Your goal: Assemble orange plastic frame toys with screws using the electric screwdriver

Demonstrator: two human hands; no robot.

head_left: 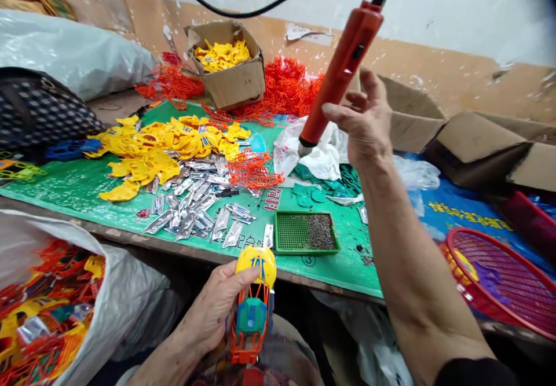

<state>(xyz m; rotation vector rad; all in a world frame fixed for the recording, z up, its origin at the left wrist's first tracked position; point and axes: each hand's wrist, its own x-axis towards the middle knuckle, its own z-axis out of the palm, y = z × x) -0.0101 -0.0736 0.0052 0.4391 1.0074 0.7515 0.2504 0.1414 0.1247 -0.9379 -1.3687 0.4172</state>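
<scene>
My left hand (217, 299) is closed round a toy vehicle body (252, 316) with a yellow nose, an orange-red lattice frame and a green middle piece. The thumb presses on the yellow nose. Up at the right, my right hand (367, 117) is beside a red electric screwdriver (336, 73) that hangs from above, bit end down. Its fingers are apart and not wrapped round the tool, while the thumb tip is at the handle's edge. Below the screwdriver, at the table's front, sits a green tray (293, 232) with small dark screws (321, 232) heaped in its right side.
Yellow shells (174, 137), silver plates (195, 201) and orange frames (252, 169) lie on the green table cover. A cardboard box (234, 88) of yellow parts stands behind. A white sack (130, 282) is at lower left, a red basket (508, 282) at right. A black cable (243, 14) crosses overhead.
</scene>
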